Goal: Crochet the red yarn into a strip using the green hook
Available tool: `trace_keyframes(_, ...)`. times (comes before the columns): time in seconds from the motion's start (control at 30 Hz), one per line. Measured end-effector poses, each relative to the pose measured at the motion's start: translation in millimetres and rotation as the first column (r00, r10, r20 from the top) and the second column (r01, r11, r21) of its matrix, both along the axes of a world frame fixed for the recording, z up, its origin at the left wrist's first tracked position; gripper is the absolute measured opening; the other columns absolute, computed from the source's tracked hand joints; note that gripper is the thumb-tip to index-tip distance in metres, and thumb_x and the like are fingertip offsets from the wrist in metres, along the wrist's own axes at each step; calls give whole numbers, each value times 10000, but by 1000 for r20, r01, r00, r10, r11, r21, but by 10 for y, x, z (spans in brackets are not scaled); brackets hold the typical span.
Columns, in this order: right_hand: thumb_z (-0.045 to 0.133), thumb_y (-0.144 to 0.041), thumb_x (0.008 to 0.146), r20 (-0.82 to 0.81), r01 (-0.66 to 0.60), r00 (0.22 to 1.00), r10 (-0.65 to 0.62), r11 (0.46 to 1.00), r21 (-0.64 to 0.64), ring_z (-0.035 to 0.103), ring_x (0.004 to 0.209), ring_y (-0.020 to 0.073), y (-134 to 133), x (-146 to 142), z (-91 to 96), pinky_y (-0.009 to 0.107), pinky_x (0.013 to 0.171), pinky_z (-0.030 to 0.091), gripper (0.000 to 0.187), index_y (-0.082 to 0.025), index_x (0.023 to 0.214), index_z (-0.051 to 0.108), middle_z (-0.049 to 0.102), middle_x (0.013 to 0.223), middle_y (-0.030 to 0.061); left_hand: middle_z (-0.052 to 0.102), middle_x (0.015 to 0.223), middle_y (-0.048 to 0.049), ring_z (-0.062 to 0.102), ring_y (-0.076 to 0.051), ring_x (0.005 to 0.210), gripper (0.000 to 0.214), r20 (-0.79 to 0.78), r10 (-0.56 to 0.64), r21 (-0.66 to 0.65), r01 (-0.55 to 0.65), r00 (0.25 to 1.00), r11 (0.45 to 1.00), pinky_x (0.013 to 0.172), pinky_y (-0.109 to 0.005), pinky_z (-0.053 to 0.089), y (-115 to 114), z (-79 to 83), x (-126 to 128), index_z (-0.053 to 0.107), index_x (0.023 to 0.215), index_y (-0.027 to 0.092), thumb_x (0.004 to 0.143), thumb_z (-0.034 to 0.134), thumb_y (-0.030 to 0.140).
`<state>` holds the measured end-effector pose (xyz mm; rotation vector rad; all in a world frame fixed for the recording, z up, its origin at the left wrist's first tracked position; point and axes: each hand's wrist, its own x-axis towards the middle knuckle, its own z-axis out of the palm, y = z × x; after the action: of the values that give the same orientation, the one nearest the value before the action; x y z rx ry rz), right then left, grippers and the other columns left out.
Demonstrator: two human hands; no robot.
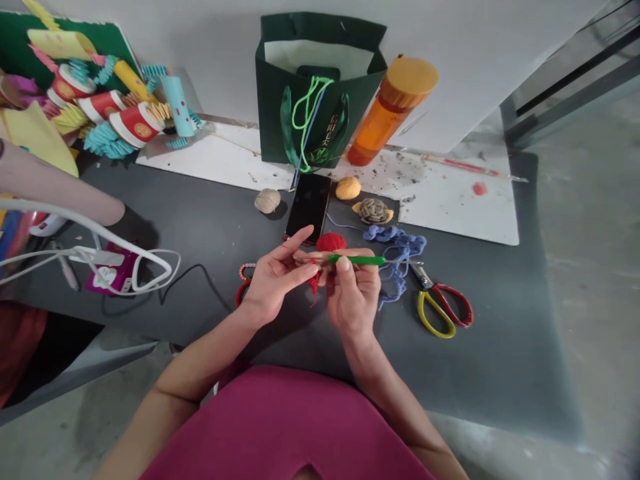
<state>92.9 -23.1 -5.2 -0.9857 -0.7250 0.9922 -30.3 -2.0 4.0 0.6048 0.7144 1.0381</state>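
My right hand (354,293) grips a green crochet hook (357,260) that lies level, its handle pointing right. My left hand (277,275) pinches a small red crocheted piece (314,280) against the hook's tip, with the index finger raised. Just beyond my fingers a red yarn ball (331,241) rests on the dark table (500,347). Both hands hover above the table, close in front of my body.
A phone (309,205), a beige yarn ball (267,200), a yellow yarn ball (348,188), a crocheted flower (373,211) and blue yarn (397,250) lie behind my hands. Scissors (440,307) sit right. A green bag (313,93), orange bottle (390,110), paper crafts (100,100) and white cables (115,263) stand around.
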Motion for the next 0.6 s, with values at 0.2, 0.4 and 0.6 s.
trace_keyframes(0.2, 751, -215, 957, 452, 3, 882, -132, 962, 274, 819, 740, 179, -28, 102, -44, 320, 647, 653, 78, -270, 1012, 754, 870, 940, 17, 777, 814, 50, 695, -105, 769, 828, -121, 146, 110, -133, 982, 985, 836, -248, 581, -45, 52, 22, 627, 1523, 323, 762, 945, 256)
trace_keyframes(0.4, 785, -189, 925, 415, 97, 876, -246, 933, 347, 848, 897, 225, -39, 14, -84, 407, 790, 672, 125, -292, 990, 757, 884, 1018, 18, 769, 840, 47, 703, -120, 820, 1092, -142, 185, 151, -163, 972, 975, 816, -234, 560, -96, 84, 61, 353, 1699, 314, 775, 930, 232)
trace_keyframes(0.6, 802, -416, 921, 34, -89, 996, 87, 993, 77, 677, 582, 110, 31, 72, -82, 253, 601, 574, 182, -273, 924, 689, 828, 805, -35, 734, 833, 64, 667, -94, 809, 1011, 18, -10, -17, 10, 1000, 1000, 874, -246, 526, -10, 38, 0, 470, 1637, 292, 748, 947, 230)
